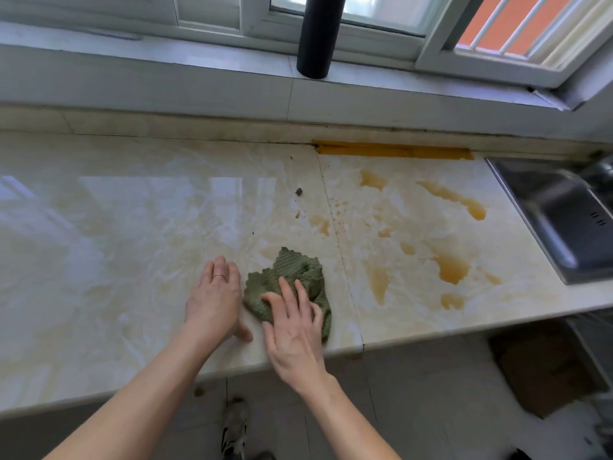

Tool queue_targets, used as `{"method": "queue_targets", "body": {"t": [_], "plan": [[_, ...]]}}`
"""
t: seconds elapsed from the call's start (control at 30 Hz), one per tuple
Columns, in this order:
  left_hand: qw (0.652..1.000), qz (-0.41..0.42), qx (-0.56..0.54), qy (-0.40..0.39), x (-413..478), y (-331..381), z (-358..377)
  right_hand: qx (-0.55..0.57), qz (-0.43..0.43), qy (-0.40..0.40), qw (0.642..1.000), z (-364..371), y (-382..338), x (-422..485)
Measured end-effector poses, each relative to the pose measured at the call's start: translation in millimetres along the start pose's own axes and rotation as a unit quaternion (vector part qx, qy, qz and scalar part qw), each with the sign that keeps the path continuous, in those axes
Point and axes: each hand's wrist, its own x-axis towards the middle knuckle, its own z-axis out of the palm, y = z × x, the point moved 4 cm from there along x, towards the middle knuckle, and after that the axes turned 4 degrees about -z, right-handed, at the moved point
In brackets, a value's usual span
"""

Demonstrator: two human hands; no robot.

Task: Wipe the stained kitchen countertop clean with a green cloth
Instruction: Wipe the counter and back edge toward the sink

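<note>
Okay, my right hand [295,330] is pressing flat on the green cloth [292,270], fingers straight and slightly spread, not curling round it. My left hand [215,293] is lying flat on the countertop [132,227] just beside the cloth's left edge, fingers straight and close together, gripping nothing. The cloth is sitting bunched near the front edge, just left of the seam between the two slabs. Most of the amber stains [451,270] are lying right of that seam, well apart from the cloth, toward the sink [557,220].

Judging the step: I am only starting the wipe, and most of it is not yet done. To do it well I am planning on keeping palm weight on the cloth, sweeping right across the seam, and dragging each puddle inward rather than pushing liquid off the front edge. I am also expecting to refold once a face is soaked. The left hand is looking useful as a brace only. The dark crumb [299,191] behind the cloth is probably needing a pass too.

Counts:
- one cloth
- two hands
- one ring [219,276] on the left hand
- one sink
- one black cylinder [316,34] on the windowsill
- one yellow tape strip [394,150] along the back edge
- about six larger amber puddles plus scattered small spots, exact number hard to tell
</note>
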Motion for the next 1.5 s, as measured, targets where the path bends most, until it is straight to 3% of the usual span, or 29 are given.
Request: {"method": "queue_targets", "body": {"t": [0.2,0.5,0.73,1.07,1.27,1.5], "plan": [[1.000,0.004,0.008,-0.011,-0.6,2.1,-2.8,-0.041,-0.026,-0.013,0.999,2.0,12.8,24.5],[1.000,-0.006,0.004,-0.014,-0.2,1.2,-1.9,-0.062,0.115,-0.057,0.990,-28.3,54.5,25.4],[1.000,-0.006,0.005,-0.011,0.5,4.3,-1.6,-0.052,0.031,-0.053,0.997,-11.2,4.7,32.2],[1.000,-0.007,-0.003,-0.019,0.0,2.3,-1.7,-0.055,0.109,-0.028,0.992,-29.1,42.2,44.9],[1.000,-0.014,0.004,-0.014,1.6,3.4,-0.6,-0.036,0.082,-0.042,0.995,-15.9,12.4,30.4],[1.000,-0.004,0.001,-0.013,1.1,2.8,-1.0,-0.031,0.098,-0.051,0.993,-24.3,38.0,47.0]]}}
